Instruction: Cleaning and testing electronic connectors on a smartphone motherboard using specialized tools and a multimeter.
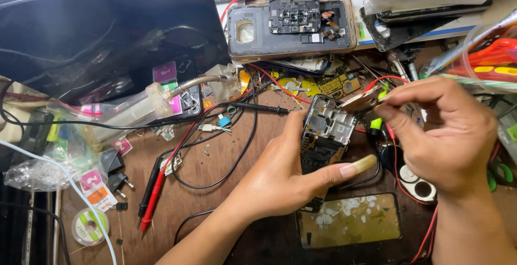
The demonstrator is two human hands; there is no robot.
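An opened phone frame (323, 136) is held upright over a crowded brown workbench (215, 211), gripped in the left hand (280, 173), whose thumb lies across its lower edge and whose fingers wrap behind it; a small metallic plate (362, 99) is pinched narrowly between thumb and fingertips of the right hand (447, 130) at the frame's upper right corner, tilted and touching or nearly touching it; which of the two cannot be told. The step in hand appears to be the handling of that plate at the corner; it is judged best done with the frame kept steady and the plate moved flat and slowly, so that nothing beneath is bent. Close around lie red and black probe leads (153, 189), a black probe tip (258, 108) just left of the frame, and a second dismantled phone (291, 25) with bared circuit parts further back; a cracked glass panel (350, 219) lies just below the hands; a solder reel (89, 225) sits well apart at the left; red wires (396, 152) running under the right hand are judged likeliest to snag.
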